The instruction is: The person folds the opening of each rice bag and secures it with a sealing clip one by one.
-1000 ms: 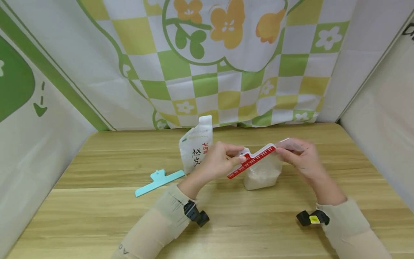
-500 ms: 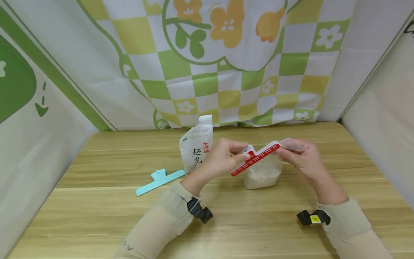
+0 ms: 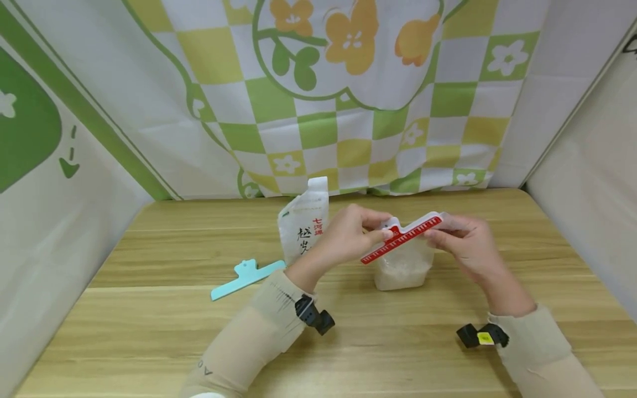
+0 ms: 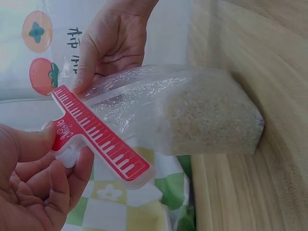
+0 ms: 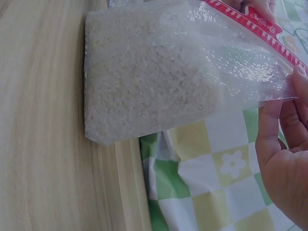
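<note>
A clear plastic bag of rice [image 3: 403, 271] stands on the wooden table, its upper part drawn up and flattened. My right hand [image 3: 465, 243] pinches the top corner of this bag between thumb and fingers. My left hand [image 3: 348, 237] grips the handle tabs of a red and white bag clip [image 4: 101, 137] printed with piano keys, thumb on the front and fingers behind. The clip slants across the bag's upper part, its far end close to my right fingertips. In the right wrist view, the rice [image 5: 144, 72] fills the lower part of the bag.
Left of my left hand, a light blue bag clip [image 3: 246, 279] lies on the table [image 3: 149, 331]. Behind my left forearm stands a white paper-like packet [image 3: 303, 221] with dark and red characters. A checked, flowered cloth [image 3: 348, 127] hangs along the table's back edge.
My left hand has carried the red clip a little to the right and upward, over the bag's top toward my right hand. The right hand keeps its pinch with hardly any movement.
</note>
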The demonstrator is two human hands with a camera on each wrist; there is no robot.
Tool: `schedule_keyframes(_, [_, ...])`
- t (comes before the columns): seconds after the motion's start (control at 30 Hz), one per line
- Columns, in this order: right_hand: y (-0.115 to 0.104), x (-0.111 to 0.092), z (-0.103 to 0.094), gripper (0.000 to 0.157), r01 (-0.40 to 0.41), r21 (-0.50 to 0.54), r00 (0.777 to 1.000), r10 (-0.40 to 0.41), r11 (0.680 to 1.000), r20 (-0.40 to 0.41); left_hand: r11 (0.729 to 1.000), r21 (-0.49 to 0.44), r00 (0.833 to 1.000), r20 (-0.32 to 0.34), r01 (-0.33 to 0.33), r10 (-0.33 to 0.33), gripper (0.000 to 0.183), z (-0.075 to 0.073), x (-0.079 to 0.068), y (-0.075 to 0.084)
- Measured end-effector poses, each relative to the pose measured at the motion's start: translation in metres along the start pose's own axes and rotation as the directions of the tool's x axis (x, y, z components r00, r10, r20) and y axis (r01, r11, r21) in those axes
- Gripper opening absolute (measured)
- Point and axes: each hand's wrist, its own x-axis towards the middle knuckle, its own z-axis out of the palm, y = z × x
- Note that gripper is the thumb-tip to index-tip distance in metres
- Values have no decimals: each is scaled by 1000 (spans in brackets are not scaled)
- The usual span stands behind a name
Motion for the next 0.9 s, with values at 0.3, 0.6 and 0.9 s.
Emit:
schedule_keyframes(0.3, [-4,-2,4,28,-44,-59,998,41,997,-57,1000,-8,1000,21,-14,14,36,1,4,4])
schedule_keyframes(0.6, [-7,-2,6,28,-66,-147,994,52,987,-93,999,10,999,14,-35,35,35,1,8,7])
schedule_keyframes(0.9, [-6,-1,7,30,-55,-169,993,37,984,-110,996,3,996,8,-86,86,36,0,11,11])
